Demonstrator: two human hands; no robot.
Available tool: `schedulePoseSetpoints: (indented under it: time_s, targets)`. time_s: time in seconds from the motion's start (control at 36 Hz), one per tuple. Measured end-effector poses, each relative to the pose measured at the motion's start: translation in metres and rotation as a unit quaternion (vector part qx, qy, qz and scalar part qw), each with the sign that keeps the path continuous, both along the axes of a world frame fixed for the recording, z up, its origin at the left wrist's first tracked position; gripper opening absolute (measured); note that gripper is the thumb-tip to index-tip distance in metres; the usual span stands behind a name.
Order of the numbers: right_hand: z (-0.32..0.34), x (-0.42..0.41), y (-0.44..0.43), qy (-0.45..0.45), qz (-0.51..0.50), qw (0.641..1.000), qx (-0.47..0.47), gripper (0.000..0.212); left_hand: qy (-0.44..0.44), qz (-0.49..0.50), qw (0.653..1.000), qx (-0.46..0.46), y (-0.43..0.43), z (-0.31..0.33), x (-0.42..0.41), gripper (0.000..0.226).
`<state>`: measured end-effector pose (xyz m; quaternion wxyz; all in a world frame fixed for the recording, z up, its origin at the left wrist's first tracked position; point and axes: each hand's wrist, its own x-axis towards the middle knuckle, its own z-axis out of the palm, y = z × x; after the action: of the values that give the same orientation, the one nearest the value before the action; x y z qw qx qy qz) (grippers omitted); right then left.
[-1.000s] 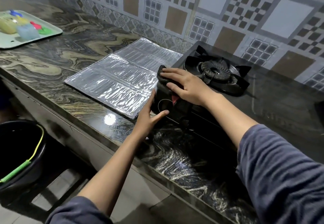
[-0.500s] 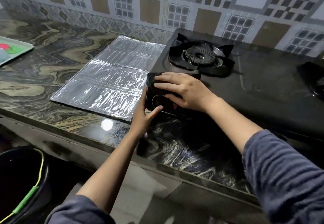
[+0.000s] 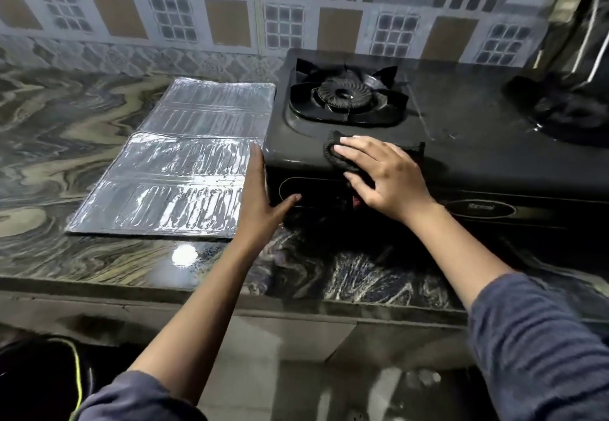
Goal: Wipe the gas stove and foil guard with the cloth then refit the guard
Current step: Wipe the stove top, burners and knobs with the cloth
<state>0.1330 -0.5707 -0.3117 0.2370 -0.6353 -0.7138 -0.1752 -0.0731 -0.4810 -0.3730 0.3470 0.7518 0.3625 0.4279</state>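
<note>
The black gas stove (image 3: 461, 130) sits on the marbled counter, its left burner (image 3: 346, 94) uncovered. A silver foil guard (image 3: 184, 170) lies flat on the counter just left of the stove. My right hand (image 3: 382, 173) presses a dark cloth (image 3: 336, 150) onto the stove's front top edge, just below the burner. My left hand (image 3: 260, 193) is braced against the stove's front left corner, fingers straight along the side and thumb on the front panel. It holds nothing.
The marbled counter (image 3: 66, 130) runs left to the patterned tile wall (image 3: 230, 9). A dark pot (image 3: 566, 107) covers the right burner. A black bucket (image 3: 39, 381) with a green-yellow handle stands on the floor at the lower left.
My right hand has slid the cloth to the right along the stove's front edge. The left hand stays at the stove's corner. The view has turned rightward, and the tray at far left has dropped out.
</note>
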Motion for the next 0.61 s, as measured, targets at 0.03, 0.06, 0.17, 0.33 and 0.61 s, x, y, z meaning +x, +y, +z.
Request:
schedulePoseSetpoints:
  time_s: [0.03, 0.06, 0.17, 0.33, 0.61]
  targets:
    - [0.000, 0.002, -0.003, 0.011, -0.015, 1.000, 0.000, 0.041, 0.014, 0.002, 1.000, 0.019, 0.001, 0.002, 0.001, 0.100]
    - [0.000, 0.004, -0.006, 0.020, -0.030, 0.999, 0.000, 0.040, 0.027, 0.002, 0.999, 0.038, 0.003, 0.004, 0.001, 0.097]
    - [-0.002, 0.013, -0.016, 0.042, -0.082, 0.996, 0.007, 0.039, 0.077, 0.002, 0.993, 0.088, 0.006, 0.012, 0.000, 0.085]
    - [0.000, 0.025, -0.027, 0.069, -0.123, 0.990, 0.026, 0.037, 0.127, -0.019, 0.974, 0.186, 0.011, 0.026, 0.003, 0.066]
    - [-0.006, 0.066, -0.048, 0.105, -0.187, 0.974, 0.074, 0.033, 0.205, 0.056, 0.954, 0.213, 0.006, 0.045, 0.032, 0.045]
